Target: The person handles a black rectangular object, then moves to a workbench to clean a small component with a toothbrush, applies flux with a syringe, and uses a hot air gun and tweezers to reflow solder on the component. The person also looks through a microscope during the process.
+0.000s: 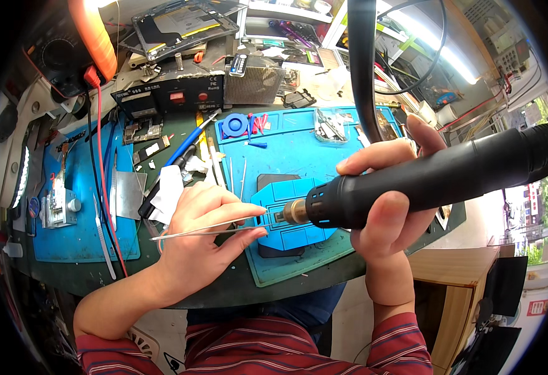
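Between the thumb and fingers of my left hand [206, 228] is a pair of metal tweezers [189, 233], its tips pointing right. They reach to a small part [278, 217] at the middle of a blue silicone pad [305, 239]. My right hand [391, 215] is wrapped around a black hot air gun [436, 178]. The gun's brass-coloured nozzle [296, 211] stands over that small part and partly hides it. I cannot make out whether the tweezer tips touch the part. Beneath the pad lies a dark flat block [280, 251], on a larger blue work mat [274, 270].
A black station box [177, 94] stands behind, with a wire-mesh block [255, 84] beside it. A clear tray of small parts [332, 127] and a round blue holder [235, 125] sit on the mat. Red and black cables [108, 206] cross the left mat [77, 247]. A dark tube [364, 69] rises behind my right hand.
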{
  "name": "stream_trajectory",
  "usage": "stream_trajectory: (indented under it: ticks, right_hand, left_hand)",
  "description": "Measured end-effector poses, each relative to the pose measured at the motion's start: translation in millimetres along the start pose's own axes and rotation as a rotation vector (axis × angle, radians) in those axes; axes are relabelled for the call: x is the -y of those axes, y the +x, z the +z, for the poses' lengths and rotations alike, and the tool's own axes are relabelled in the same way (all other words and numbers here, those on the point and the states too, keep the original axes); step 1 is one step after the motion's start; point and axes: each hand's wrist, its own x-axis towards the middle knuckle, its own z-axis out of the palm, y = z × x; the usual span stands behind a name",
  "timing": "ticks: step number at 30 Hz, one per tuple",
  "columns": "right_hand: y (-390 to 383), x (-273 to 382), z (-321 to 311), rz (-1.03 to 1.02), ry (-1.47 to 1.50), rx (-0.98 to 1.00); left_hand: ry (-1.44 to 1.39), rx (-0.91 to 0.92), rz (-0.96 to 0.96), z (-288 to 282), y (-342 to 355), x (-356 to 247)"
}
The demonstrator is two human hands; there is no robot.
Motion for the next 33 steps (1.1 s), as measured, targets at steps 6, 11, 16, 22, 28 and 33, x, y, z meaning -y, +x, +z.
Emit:
stream_trajectory:
  ticks: [6,11,16,22,28,33]
  right_hand:
    - [6.2,1.4,-0.6,-0.008,0.030,0.005]
    - [10.6,0.4,-5.9,-0.064,-0.032,0.066]
    - [4.6,-3.4,7.3,-0.024,0.073,-0.037]
    - [7.4,2.8,-5.5,0.009,0.012,0.063]
    - [7.6,-5.8,1.3,-0.082,0.014,0.011]
    - [9.4,1.8,1.1,-0.062,-0.017,-0.012]
  left_hand:
    - [0.001,0.000,-0.005,-0.3,-0.8,0.1]
    - [-0.006,0.010,-0.008,-1.0,-0.4,-0.4]
    - [-0.005,0.006,-0.002,-0.7,-0.2,-0.4]
    - [-0.007,-0.004,0.007,0.0,0.0,0.2]
    - [-0.005,0.004,0.004,-0.2,0.1,0.0]
    - [-0.015,0.001,0.003,-0.2,-0.2,0.1]
